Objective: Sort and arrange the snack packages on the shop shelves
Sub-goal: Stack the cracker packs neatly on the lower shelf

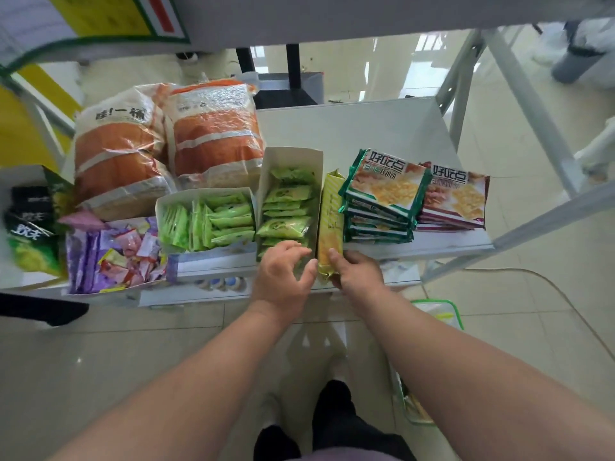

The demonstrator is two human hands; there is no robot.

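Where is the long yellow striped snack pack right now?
In the head view, the yellow striped pack stands on edge mid-shelf, between the open box of green sachets and the green-edged cracker stack, its near end held by the right hand.

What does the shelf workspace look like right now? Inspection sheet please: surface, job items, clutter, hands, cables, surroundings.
Surface: white metal shelf board, bare at the back right.
Job items: narrow yellow striped snack pack standing on edge between the open white carton of green sachets and the stack of green-edged cracker packs; purple-edged cracker stack at far right; two large orange bags at the back.
Clutter: loose purple and pink sweets at front left.
Hands: right hand grips the yellow pack's near end; left hand rests at the carton's front, fingers relaxed.
Cables: thin cord on the floor at right.
Surroundings: glossy tiled floor, grey shelf uprights.
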